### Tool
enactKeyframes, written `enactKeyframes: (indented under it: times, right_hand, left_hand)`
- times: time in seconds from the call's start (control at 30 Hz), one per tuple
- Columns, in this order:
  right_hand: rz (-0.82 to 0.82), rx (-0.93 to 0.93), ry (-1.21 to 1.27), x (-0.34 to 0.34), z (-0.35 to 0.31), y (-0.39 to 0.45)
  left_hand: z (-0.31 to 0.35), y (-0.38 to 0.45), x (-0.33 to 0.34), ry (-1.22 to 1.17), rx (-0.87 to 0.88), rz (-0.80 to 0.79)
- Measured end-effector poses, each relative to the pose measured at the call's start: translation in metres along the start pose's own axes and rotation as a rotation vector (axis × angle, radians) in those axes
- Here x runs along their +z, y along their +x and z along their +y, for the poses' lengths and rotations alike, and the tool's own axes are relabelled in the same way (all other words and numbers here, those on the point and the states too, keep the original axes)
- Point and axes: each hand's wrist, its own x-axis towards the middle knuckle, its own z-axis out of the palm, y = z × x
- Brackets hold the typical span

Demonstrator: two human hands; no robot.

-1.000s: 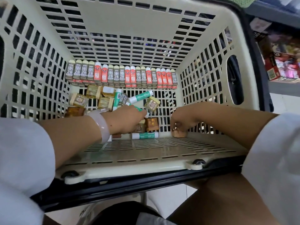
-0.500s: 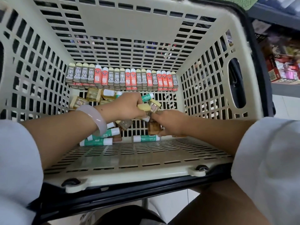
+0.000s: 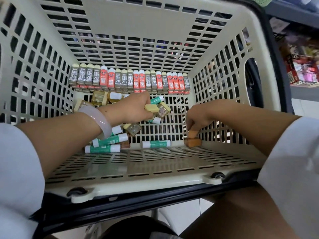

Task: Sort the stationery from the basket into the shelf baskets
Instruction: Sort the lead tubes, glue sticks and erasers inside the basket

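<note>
Brown block (image 3: 192,134) pinched in right hand (image 3: 198,116) grip — basket (image 3: 155,163) floor

One head-worn view — looking steeply down, close, into the basket (image 3: 155,23) — no second camera.

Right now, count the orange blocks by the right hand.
2: the upper block, pinched by the right hand; the lower block, on the basket floor beneath it. Others may be hidden.
</note>
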Motion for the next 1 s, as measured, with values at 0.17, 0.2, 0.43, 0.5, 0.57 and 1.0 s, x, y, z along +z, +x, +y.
enactKeyframes:
  times: [0.17,0.2,0.43,0.5,0.57,1.0]
  right_hand:
    - [0.052,-0.011,-0.025,0.001,-0.004,0.002]
    - [0.073,-0.007,-0.016,0.001,-0.003,0.002]
    - [0.079,0.031,-0.020,0.003,0.002,0.002]
    - [0.095,0.019,-0.010,0.004,0.000,0.002]
    - [0.117,-0.020,0.031,0.005,-0.003,0.003]
    - [0.055,-0.109,0.140,0.006,-0.012,0.001]
  left_hand:
    - [-0.002,-0.001,0.003,0.000,0.004,-0.029]
    - [-0.002,-0.001,0.003,-0.005,0.008,-0.029]
    - [-0.002,-0.002,0.003,-0.013,0.018,-0.043]
    - [-0.002,-0.002,0.003,-0.013,0.019,-0.047]
    - [-0.002,-0.002,0.003,-0.006,0.019,-0.046]
    - [0.000,-0.003,0.004,-0.051,0.010,-0.040]
